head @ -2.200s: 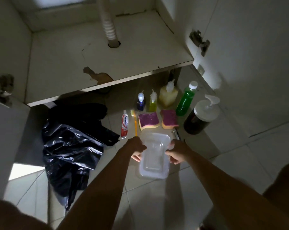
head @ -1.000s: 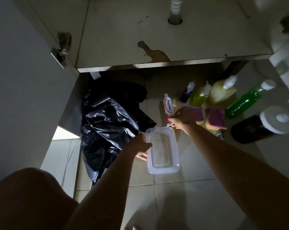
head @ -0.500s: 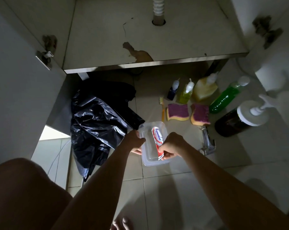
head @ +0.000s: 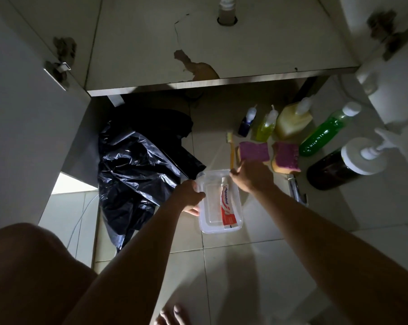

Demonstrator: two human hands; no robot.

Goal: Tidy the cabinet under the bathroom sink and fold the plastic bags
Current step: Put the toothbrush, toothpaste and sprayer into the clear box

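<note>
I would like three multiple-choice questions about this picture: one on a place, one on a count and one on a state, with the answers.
1. Where does the toothpaste tube lie?
A. in the clear container
B. on the black bag
C. inside the cabinet

2. How many purple-topped sponges are there?
A. one
B. two
C. four

3. What does the right hand pinch?
A. a green bottle
B. a sponge
C. the yellow toothbrush

Answers:
1 A, the tube rests within the container's walls.
2 B, two lie side by side.
3 C, its fingers meet the handle's near end, while the left hand grips the container's edge.
</note>
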